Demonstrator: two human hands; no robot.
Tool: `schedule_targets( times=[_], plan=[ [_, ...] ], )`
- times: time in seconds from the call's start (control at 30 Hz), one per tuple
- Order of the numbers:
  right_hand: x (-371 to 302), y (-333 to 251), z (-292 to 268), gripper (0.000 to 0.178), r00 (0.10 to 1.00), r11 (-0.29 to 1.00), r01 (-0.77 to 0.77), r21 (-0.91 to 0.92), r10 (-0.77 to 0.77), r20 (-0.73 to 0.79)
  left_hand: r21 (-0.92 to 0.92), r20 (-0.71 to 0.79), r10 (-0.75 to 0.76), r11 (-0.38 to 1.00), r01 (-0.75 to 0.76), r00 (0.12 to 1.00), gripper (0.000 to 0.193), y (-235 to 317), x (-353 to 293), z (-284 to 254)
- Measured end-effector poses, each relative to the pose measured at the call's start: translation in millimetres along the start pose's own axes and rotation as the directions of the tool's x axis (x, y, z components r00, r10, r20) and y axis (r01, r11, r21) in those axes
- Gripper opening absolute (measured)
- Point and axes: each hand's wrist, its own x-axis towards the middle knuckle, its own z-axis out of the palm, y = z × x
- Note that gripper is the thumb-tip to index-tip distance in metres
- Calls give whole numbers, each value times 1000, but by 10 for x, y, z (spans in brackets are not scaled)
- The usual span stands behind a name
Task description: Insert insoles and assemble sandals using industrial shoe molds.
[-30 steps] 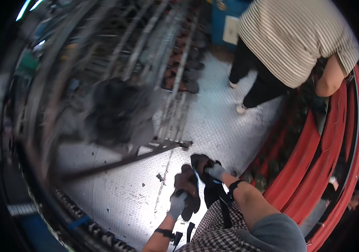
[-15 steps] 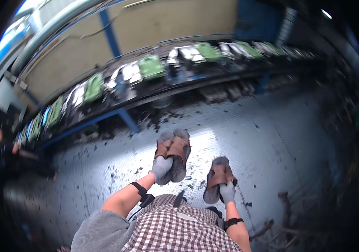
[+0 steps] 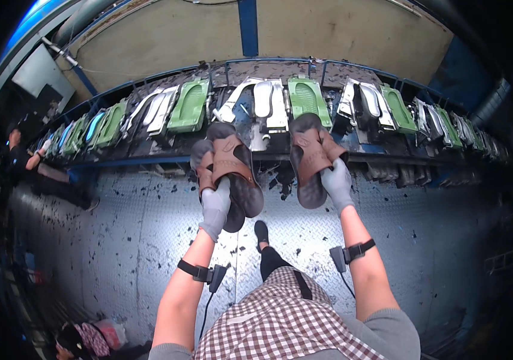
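Observation:
My left hand, in a grey glove, is closed on brown slide sandals; two show, side by side and overlapping, with dark soles. Another brown sandal is in the grip of my gloved right hand. Whether a second sandal lies behind it I cannot tell. Both hands are held out in front of me, apart, with the sandal toes pointing at the bench. Beyond the sandals, open shoe moulds stand in a row: a green sole mould and silver metal mould parts are nearest.
The long dark bench curves across the view, loaded with moulds. Black scraps litter the metal tread-plate floor. A person is at the bench's far left; another person is low at the lower left.
My view has turned and come closer to the bench. Both hands have risen and reached forward, bringing the sandals up to the bench's front edge. Both grips stay closed.

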Motion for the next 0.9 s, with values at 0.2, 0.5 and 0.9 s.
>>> schedule_targets(
  times=[0.2, 0.5, 0.9],
  plan=[
    [1846, -402, 683, 32, 994, 988, -61, -140, 47, -100, 193, 118, -307, 940, 281, 944, 42, -359, 1898, 1187],
    [2675, -868, 1383, 55, 985, 998, 9, 57, 1, -175, 145, 275, -601, 798, 585, 751, 35, -1377, 3356, 1908],
    [2344, -3106, 3426, 41, 887, 691, -352, 632, 29, 461, 290, 435, -518, 855, 430, 737, 43, -1008, 4743, -1087]
  ],
)
